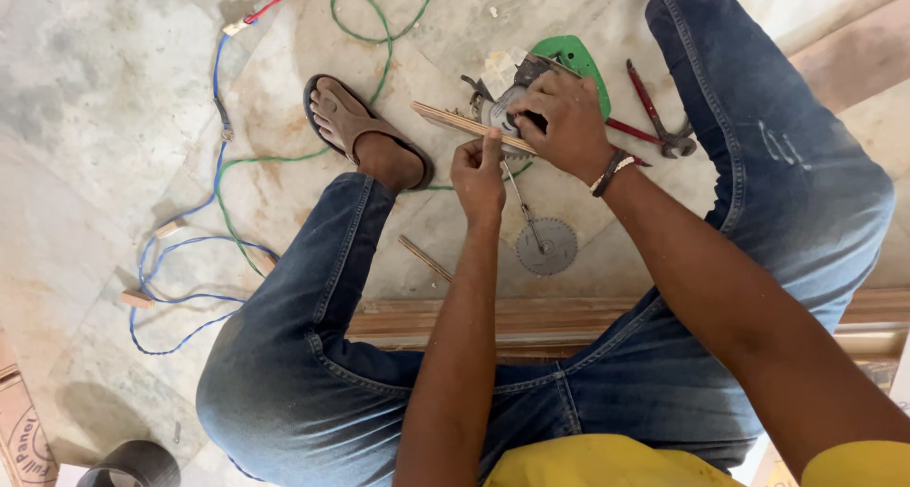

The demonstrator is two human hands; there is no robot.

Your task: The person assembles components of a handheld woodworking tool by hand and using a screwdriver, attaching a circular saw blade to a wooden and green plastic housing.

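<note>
Our right hand (567, 125) is closed over the green circular saw (569, 60) on the floor, while our left hand (480, 176) pinches the thin wooden strip (455, 122) against it. A loose saw blade (547, 246) lies just below both grips, red pincers (656, 117) just right.

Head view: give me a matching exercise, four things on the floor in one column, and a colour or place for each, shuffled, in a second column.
Things:
1. saw blade
2. pincers
3. wood strip
4. sandal

Colour or place:
A. brown, on the person's foot
B. red handles, lying right of the green power tool
C. grey toothed disc lying flat on the floor below the hands
D. pressed by the left hand against the tool that the right hand grips

Pairs: 1-C, 2-B, 3-D, 4-A
</note>
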